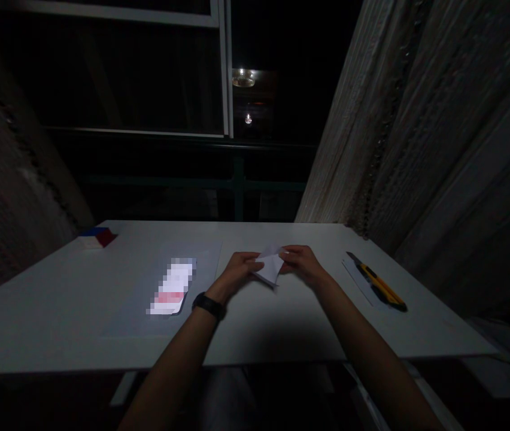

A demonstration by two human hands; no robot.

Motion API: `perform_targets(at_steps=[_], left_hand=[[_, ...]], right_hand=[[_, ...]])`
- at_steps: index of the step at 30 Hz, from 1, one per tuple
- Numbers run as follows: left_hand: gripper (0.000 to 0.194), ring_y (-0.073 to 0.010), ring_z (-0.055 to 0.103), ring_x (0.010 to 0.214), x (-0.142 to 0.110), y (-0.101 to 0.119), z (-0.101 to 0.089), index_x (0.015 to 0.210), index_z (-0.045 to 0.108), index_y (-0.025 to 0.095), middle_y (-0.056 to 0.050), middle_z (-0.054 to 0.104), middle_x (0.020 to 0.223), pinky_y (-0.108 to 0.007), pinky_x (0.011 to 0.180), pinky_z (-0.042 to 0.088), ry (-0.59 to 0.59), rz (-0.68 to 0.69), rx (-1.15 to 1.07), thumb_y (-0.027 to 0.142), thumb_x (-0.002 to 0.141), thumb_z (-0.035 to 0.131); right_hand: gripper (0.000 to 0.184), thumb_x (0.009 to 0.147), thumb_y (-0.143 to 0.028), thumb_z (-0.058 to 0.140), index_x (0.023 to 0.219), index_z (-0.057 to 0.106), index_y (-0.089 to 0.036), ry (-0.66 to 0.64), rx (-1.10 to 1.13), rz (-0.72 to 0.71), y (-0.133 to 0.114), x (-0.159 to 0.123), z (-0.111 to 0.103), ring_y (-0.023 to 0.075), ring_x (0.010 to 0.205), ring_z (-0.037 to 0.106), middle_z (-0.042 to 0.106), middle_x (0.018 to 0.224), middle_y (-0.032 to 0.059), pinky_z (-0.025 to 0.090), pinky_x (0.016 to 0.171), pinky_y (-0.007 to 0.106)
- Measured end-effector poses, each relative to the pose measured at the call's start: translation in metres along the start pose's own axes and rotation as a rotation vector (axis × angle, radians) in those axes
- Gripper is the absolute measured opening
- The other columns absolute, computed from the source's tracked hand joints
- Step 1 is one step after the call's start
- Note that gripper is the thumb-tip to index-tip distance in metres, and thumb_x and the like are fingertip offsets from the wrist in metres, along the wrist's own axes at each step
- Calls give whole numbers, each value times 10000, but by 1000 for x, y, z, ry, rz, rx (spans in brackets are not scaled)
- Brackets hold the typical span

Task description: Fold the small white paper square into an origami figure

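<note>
A small folded piece of white paper point(270, 264) is held just above the white table point(79, 317), between both my hands. My left hand point(236, 272), with a black watch on its wrist, pinches the paper's left side with closed fingers. My right hand point(302, 263) grips the paper's right edge, fingers curled. The paper's lower point hangs toward the tabletop.
A yellow and black utility knife point(378, 284) lies on a strip of paper at the right. A blurred white and red phone-like object point(172, 287) rests left of my hands. A small red, white and blue block point(97, 237) sits at the far left corner. Curtains hang on both sides of a dark window.
</note>
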State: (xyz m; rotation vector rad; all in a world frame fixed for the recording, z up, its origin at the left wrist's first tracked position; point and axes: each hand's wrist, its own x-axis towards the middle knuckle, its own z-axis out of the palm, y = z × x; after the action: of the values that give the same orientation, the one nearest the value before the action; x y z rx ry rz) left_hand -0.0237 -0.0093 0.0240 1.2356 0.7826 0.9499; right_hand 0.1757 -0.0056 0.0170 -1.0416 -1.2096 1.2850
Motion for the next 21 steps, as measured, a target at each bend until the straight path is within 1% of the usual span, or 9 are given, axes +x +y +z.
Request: perform_targets(at_steps=[4,6,7,9,11,13,14,18,21], left_hand=[[311,-138,556,558,5,-7,-1,756,695,65,-68,646,627,-225,527,386,88,45,160,336,604,704],[311,-133,543,551,7,-9,-2,726,688,69,-65,642,627,-221,514,374,187,88,156,360,615,691],[311,-134,542,557,8,-10,-3,724,686,70,-66,643,637,-221,513,373,244,115,140,363,619,687],[314,-137,546,573,9,-10,-5,731,680,74,-68,648,662,-221,516,378,340,164,95,367,616,686],[327,-136,547,580,9,-9,-6,738,674,79,-68,650,679,-219,515,385,393,197,52,377,605,692],[344,-135,547,582,9,-7,-5,742,664,83,-67,649,682,-218,515,392,393,206,18,394,600,694],[349,-135,550,585,9,-6,-5,750,659,84,-66,648,682,-218,518,397,378,202,2,397,600,695],[336,-138,573,611,9,-5,-3,791,639,83,-63,647,690,-221,550,425,321,158,-26,318,568,728],[272,-121,561,558,11,-8,-3,699,612,91,-40,621,617,-202,508,412,297,114,28,244,526,755]], right_hand=[[575,575,-284,746,1106,568,-156,-25,21,-81,6,2,8,166,564,631,647,617,-1,539,553,304],[689,592,-301,744,1215,462,-210,-39,42,-62,10,1,14,162,596,641,649,651,-18,544,573,307],[707,597,-313,744,1226,435,-225,-36,39,-13,12,1,18,166,601,645,659,689,-9,546,563,312],[630,627,-356,725,1181,455,-228,-32,10,82,15,-2,27,168,595,648,667,734,16,547,542,309],[553,655,-382,702,1132,480,-213,-89,23,174,17,-5,36,186,619,663,671,789,48,553,565,326],[523,640,-346,716,1089,492,-195,-141,88,205,18,-7,41,205,652,671,670,841,72,559,595,347],[509,622,-316,728,1060,501,-191,-125,105,190,19,-7,42,206,663,671,667,856,74,561,597,345],[481,588,-274,726,1008,502,-202,58,10,31,22,-1,37,175,594,639,648,729,15,547,504,319],[376,611,-338,691,919,541,-184,118,-139,-99,24,5,29,150,518,586,579,573,-31,507,454,279]])
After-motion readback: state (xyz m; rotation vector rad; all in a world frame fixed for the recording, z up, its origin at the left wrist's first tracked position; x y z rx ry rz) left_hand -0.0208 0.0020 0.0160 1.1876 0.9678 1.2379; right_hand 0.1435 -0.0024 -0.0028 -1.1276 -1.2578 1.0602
